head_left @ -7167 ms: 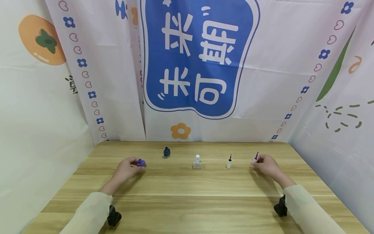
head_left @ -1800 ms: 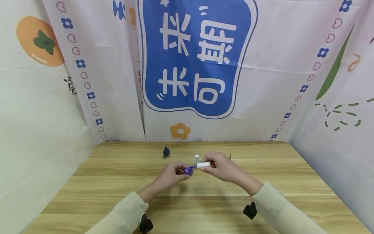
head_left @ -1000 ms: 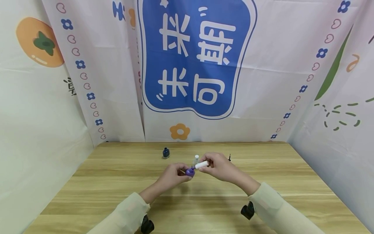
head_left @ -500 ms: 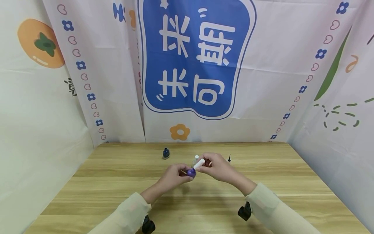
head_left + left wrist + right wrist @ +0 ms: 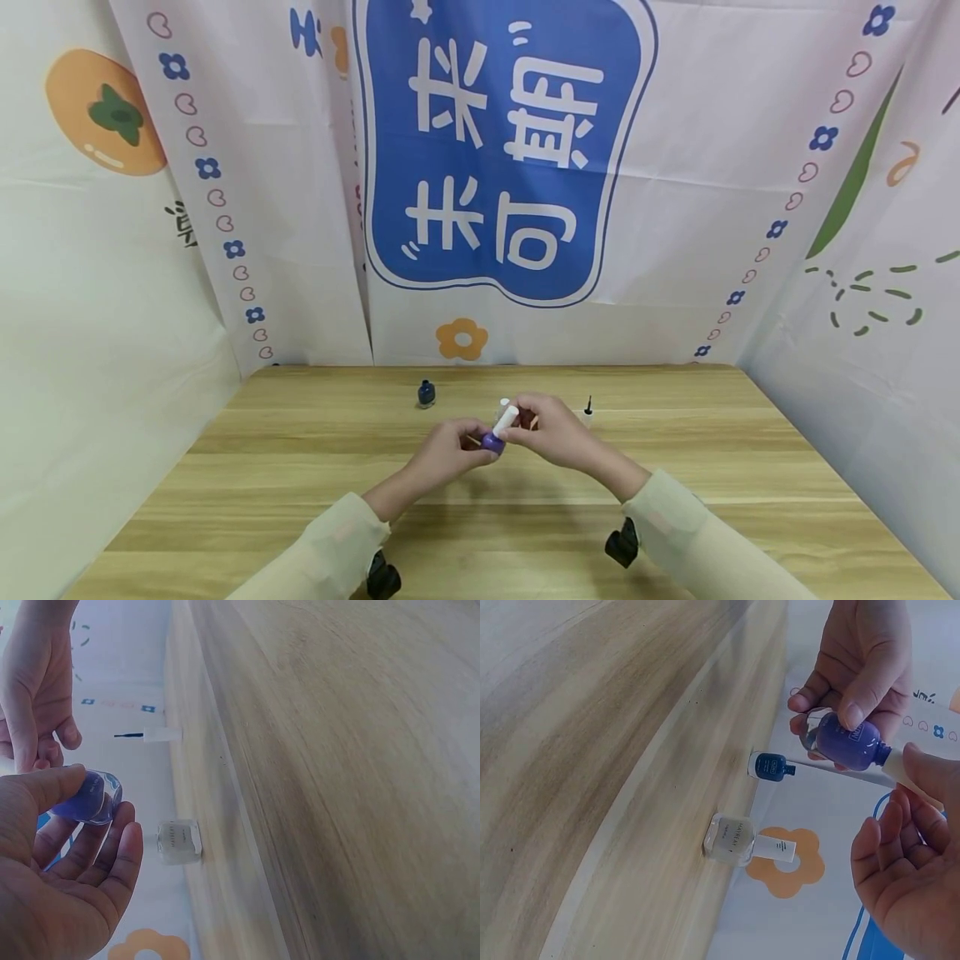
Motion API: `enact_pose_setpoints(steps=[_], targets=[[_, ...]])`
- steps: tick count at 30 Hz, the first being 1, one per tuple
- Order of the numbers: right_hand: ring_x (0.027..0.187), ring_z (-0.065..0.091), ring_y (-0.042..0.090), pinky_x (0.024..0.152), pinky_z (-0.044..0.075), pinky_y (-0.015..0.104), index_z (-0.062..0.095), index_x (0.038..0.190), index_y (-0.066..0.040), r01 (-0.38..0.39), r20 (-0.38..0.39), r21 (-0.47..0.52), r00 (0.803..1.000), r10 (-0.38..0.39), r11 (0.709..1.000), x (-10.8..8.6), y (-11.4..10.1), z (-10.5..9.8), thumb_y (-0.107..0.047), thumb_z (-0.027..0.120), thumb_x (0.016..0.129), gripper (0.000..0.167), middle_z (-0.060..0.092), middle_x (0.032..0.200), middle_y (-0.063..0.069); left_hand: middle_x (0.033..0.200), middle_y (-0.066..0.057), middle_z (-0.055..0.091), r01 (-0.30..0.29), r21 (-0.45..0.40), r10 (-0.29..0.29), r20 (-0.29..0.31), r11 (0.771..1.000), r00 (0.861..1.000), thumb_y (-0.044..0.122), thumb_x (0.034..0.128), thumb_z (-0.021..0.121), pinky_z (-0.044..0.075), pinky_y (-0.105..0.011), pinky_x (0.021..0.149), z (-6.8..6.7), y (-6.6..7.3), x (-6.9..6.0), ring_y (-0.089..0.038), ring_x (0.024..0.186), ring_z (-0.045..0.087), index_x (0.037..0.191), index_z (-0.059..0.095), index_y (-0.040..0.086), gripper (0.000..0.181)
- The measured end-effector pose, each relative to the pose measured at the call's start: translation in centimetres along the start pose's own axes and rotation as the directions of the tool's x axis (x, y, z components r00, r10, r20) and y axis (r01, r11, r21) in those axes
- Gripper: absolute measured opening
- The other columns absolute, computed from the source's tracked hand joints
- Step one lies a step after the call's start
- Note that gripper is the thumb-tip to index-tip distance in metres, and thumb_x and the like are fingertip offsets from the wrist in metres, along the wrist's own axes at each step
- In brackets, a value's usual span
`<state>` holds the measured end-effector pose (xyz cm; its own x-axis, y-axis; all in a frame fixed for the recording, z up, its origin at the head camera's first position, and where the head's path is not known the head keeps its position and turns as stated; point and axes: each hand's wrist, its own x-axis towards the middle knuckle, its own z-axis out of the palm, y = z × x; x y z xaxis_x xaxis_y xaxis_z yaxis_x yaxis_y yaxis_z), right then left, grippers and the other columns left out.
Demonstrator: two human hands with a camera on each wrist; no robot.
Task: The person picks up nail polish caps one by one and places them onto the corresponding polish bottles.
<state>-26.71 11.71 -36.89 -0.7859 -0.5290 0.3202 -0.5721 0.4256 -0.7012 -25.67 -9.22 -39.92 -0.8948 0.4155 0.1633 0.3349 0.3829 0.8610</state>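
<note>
The left hand [image 5: 442, 457] pinches a purple polish bottle [image 5: 492, 442] above the table. The right hand [image 5: 550, 429] grips a white cap [image 5: 506, 420] set at the bottle's neck, tilted to the upper right. From the right wrist view, the purple bottle [image 5: 847, 741] lies between the left thumb and fingers, and the cap [image 5: 906, 776] meets its neck; the brush is not visible. In the left wrist view the left fingers surround the bottle [image 5: 88, 796], while the cap is mostly hidden.
A dark blue open bottle [image 5: 427, 394] stands at the back left of the table [image 5: 315, 533]. Behind the hands is a clear bottle with a white cap [image 5: 731, 840]. A white cap with its dark brush upward [image 5: 159, 735] stands to the right.
Both hands have come together from the table's two sides, bringing bottle and cap. The brush has gone from sight at the bottle's neck, and the white cap has tilted more upright.
</note>
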Motion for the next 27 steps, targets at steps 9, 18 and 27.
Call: enact_pose_setpoints(steps=[9, 18, 27], targets=[[0.074, 0.054, 0.015, 0.057, 0.044, 0.025, 0.067, 0.094, -0.012, -0.036, -0.038, 0.034, 0.999, 0.038, 0.999, 0.1, 0.1, 0.5, -0.021, 0.071, 0.090, 0.010, 0.058, 0.080, -0.003, 0.095, -0.003, 0.068, 0.000, -0.008, 0.000, -0.008, 1.000, 1.000, 0.012, 0.0888, 0.072, 0.055, -0.029, 0.069, 0.0, 0.0, 0.0, -0.017, 0.083, 0.063, 0.103, 0.070, 0.005, 0.016], [0.072, 0.051, 0.016, 0.055, 0.040, 0.024, 0.062, 0.083, -0.012, -0.105, -0.077, 0.097, 0.991, 0.112, 0.990, 0.0, 0.3, 1.4, -0.022, 0.073, 0.089, 0.016, 0.058, 0.077, -0.001, 0.095, -0.002, 0.068, -0.003, -0.009, 0.003, -0.009, 1.000, 1.000, 0.012, 0.0889, 0.072, 0.054, -0.029, 0.069, 0.2, 0.0, -0.1, -0.019, 0.083, 0.062, 0.103, 0.071, 0.005, 0.016], [0.070, 0.049, 0.015, 0.054, 0.038, 0.022, 0.058, 0.080, -0.010, -0.136, -0.135, 0.160, 0.978, 0.158, 0.978, 0.0, 0.5, 2.4, -0.024, 0.075, 0.087, 0.023, 0.056, 0.075, 0.000, 0.096, -0.004, 0.069, -0.022, -0.014, 0.021, -0.027, 1.000, 0.999, 0.013, 0.0880, 0.073, 0.054, -0.028, 0.069, 0.2, -0.1, -0.2, -0.018, 0.084, 0.063, 0.102, 0.071, 0.004, 0.017]])
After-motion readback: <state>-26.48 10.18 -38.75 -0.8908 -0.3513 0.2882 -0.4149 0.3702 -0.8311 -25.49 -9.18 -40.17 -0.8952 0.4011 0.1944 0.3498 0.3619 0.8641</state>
